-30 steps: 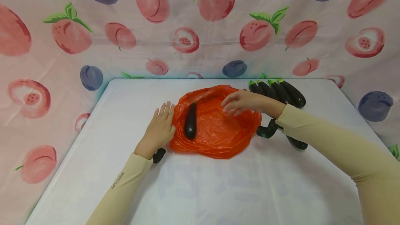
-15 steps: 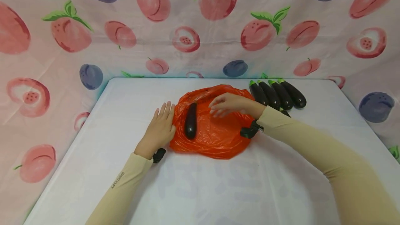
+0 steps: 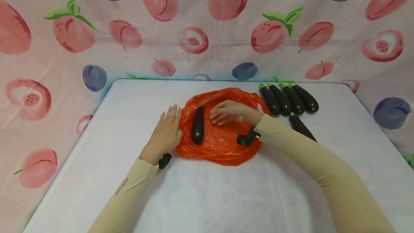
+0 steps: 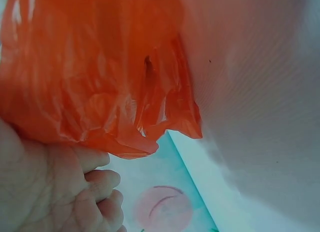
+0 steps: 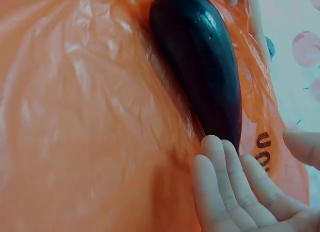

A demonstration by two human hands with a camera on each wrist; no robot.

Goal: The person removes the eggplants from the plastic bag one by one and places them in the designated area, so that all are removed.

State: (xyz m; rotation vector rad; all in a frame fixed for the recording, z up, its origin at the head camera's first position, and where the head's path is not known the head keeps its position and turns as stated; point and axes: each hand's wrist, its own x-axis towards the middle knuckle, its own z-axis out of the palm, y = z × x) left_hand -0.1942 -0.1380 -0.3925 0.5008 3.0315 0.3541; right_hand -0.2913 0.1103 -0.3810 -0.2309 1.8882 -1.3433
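An orange-red plastic bag (image 3: 223, 146) lies spread on the table, with one dark eggplant (image 3: 198, 128) on its left part. My left hand (image 3: 163, 132) is at the bag's left edge, fingers straight and pointing away; in the left wrist view the bag (image 4: 90, 72) hangs right beside the palm. Over the middle of the bag, my right hand (image 3: 234, 111) holds nothing, its fingers loosely bent toward the eggplant's narrow end. Up close in the right wrist view, the fingertips of the right hand (image 5: 250, 197) overlap the tip of the eggplant (image 5: 205, 62).
Several eggplants (image 3: 293, 98) with green caps lie in a row at the back right of the white table (image 3: 207, 197). Another eggplant (image 3: 300, 127) lies in front of them, partly behind the right sleeve (image 3: 304, 154). A fruit-printed cloth (image 3: 223, 39) hangs behind the table.
My right hand has moved left across the bag, closer to the eggplant on it, uncovering the eggplants at the back right. The left hand and the eggplant on the bag stay put.
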